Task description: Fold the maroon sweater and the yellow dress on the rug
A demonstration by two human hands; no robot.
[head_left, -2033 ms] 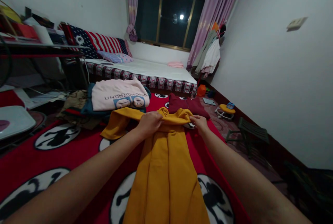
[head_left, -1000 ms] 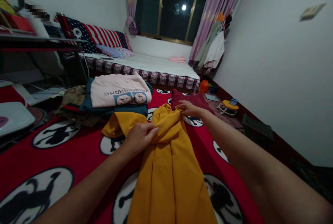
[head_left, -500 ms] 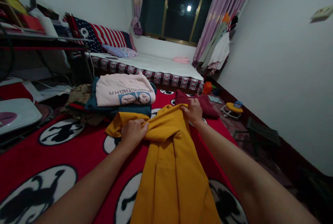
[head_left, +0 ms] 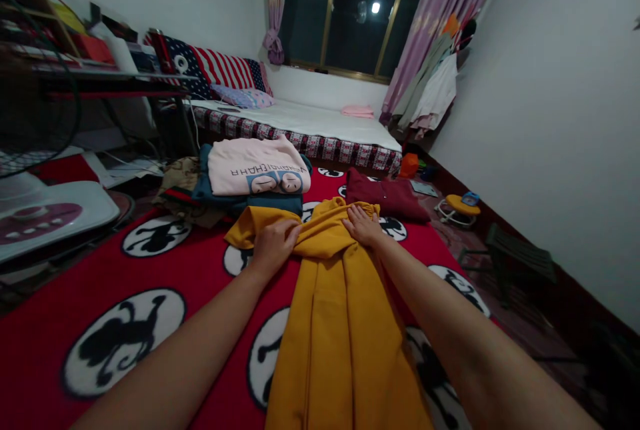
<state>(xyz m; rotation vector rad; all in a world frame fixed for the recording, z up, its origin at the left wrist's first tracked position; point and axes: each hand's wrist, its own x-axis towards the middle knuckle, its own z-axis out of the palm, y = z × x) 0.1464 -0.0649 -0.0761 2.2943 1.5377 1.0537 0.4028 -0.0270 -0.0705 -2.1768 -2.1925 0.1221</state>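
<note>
A mustard-yellow garment (head_left: 330, 323) with a ribbed cuff lies lengthwise on the red blanket. One sleeve is folded across its upper part, and its near end runs out of view. My left hand (head_left: 274, 249) has its fingers closed on the folded sleeve at the left side. On the right, my right hand (head_left: 363, 225) lies palm down on the fabric near the cuff, fingers spread. Beyond my left hand sits a stack of folded clothes, a pale pink shirt (head_left: 235, 167) on top of a teal garment (head_left: 280, 203). Farther right lies a folded maroon garment (head_left: 390, 198).
The red blanket (head_left: 210, 310) has round black-and-white figures. A camouflage garment (head_left: 183, 180) lies left of the stack. To the left stand a white plastic seat (head_left: 95, 207) and a cluttered desk (head_left: 125, 77). A yellow stool (head_left: 463, 204) and dark folding stool (head_left: 520, 253) stand right.
My right hand has let go of its pinch on the yellow fabric and now rests flat on it. The folded sleeve lies lower. The view has turned slightly left.
</note>
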